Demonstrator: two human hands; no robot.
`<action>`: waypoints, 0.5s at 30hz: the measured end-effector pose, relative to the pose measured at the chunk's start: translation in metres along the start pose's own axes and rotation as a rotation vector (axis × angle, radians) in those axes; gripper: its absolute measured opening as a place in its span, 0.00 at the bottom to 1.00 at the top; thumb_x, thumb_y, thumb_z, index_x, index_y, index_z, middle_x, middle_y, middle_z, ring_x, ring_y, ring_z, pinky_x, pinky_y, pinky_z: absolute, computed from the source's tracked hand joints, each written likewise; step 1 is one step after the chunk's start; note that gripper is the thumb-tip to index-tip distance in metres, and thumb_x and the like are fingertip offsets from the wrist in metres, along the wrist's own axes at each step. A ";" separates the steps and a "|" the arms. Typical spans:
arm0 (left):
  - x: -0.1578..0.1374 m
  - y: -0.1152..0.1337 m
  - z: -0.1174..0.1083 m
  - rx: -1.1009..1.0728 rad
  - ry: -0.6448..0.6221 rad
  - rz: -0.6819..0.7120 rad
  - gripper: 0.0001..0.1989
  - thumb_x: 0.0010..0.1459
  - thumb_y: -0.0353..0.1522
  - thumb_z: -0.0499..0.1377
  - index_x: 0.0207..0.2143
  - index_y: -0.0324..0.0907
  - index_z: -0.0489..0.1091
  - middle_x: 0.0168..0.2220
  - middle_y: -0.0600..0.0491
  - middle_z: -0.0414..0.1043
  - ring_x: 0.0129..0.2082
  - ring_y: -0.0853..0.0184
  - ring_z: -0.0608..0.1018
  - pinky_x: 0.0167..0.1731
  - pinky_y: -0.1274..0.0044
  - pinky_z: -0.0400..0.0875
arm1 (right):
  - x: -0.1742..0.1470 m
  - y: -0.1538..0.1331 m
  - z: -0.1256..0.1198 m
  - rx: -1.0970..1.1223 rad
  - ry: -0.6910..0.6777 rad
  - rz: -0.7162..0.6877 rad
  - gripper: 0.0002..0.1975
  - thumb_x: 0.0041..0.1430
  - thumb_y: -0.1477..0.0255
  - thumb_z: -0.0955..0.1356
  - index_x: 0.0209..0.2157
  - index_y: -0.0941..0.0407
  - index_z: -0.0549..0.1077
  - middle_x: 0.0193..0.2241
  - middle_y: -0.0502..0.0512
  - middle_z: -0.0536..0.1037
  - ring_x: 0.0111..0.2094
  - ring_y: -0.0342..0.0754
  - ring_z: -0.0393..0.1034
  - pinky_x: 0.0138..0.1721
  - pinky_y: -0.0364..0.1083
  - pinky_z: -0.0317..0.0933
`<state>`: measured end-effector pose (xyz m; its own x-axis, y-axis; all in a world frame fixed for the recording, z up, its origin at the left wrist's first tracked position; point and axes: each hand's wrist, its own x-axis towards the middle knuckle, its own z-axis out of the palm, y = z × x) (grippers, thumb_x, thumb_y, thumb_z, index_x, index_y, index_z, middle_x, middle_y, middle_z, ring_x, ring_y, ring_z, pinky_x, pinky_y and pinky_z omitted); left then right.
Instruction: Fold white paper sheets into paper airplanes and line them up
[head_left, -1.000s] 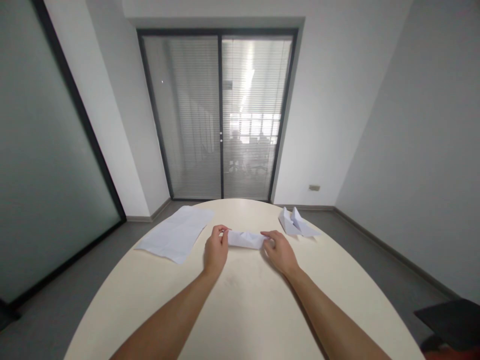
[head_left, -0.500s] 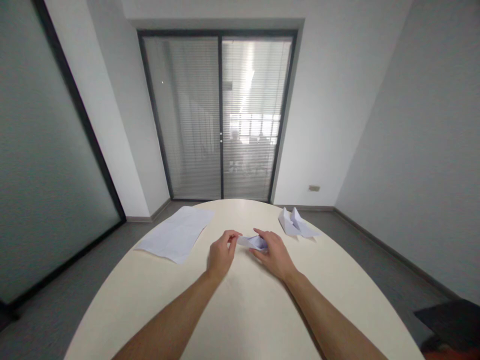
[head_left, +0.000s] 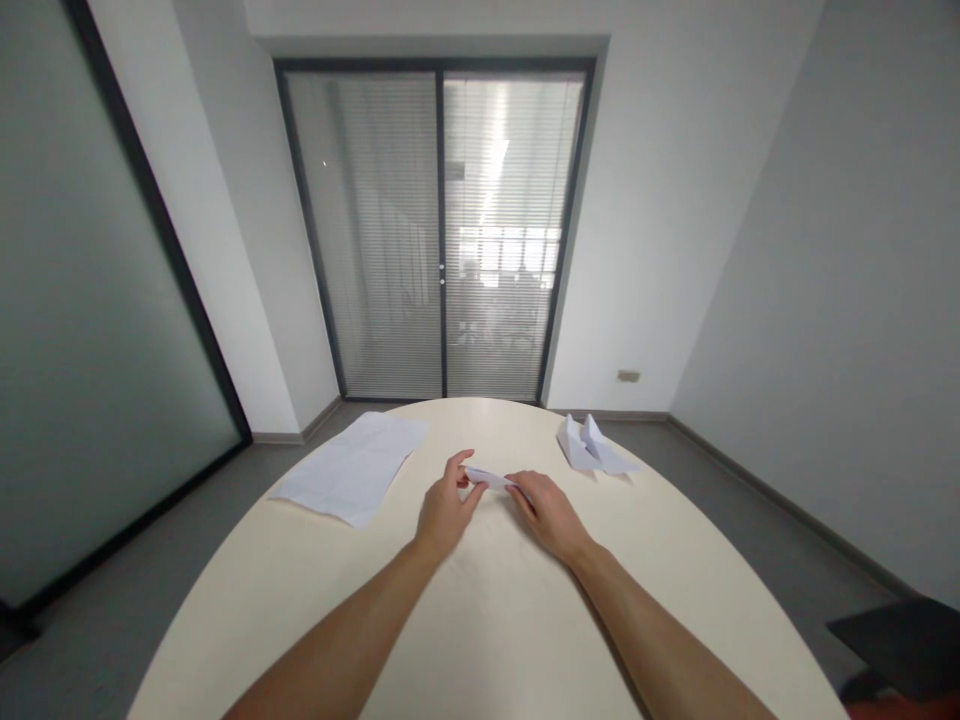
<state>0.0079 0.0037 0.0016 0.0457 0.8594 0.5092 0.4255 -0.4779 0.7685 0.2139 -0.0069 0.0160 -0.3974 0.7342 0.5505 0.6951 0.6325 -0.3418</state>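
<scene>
Both hands closer on flatter paper [head_left: 489, 477]

A small white folded paper [head_left: 489, 478], narrow and flattened, lies at the tabletop's middle, pinched at both ends by fingers.

Flat paper sheets [head_left: 351, 478], folded paper boats [head_left: 592, 445]

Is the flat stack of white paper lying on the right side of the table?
No, the flat white paper lies on the table's left side, left of the left hand; a folded paper shape lies on the right.
</scene>
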 end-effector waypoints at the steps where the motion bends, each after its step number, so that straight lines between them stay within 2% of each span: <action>1: 0.000 0.001 0.000 0.005 -0.008 -0.009 0.24 0.59 0.35 0.62 0.57 0.47 0.62 0.38 0.54 0.78 0.38 0.64 0.79 0.40 0.73 0.73 | 0.000 0.000 0.000 0.009 -0.005 -0.006 0.14 0.71 0.67 0.58 0.47 0.54 0.72 0.42 0.57 0.79 0.44 0.50 0.71 0.48 0.49 0.63; 6: 0.001 0.001 0.000 -0.109 0.002 -0.006 0.18 0.60 0.34 0.61 0.52 0.46 0.64 0.41 0.51 0.79 0.38 0.65 0.80 0.42 0.73 0.73 | 0.001 -0.003 0.000 -0.001 0.007 0.044 0.13 0.70 0.66 0.59 0.48 0.54 0.72 0.43 0.57 0.79 0.43 0.50 0.72 0.47 0.49 0.63; 15: 0.003 -0.001 0.004 -0.198 0.061 0.008 0.16 0.60 0.34 0.61 0.49 0.43 0.64 0.43 0.49 0.78 0.40 0.65 0.80 0.43 0.73 0.72 | 0.000 -0.008 -0.004 0.034 0.011 0.164 0.15 0.69 0.64 0.60 0.51 0.52 0.70 0.44 0.55 0.79 0.43 0.50 0.72 0.45 0.47 0.63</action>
<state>0.0107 0.0079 0.0010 -0.0088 0.8459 0.5333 0.2390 -0.5161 0.8225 0.2106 -0.0128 0.0220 -0.2737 0.8255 0.4936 0.7295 0.5126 -0.4528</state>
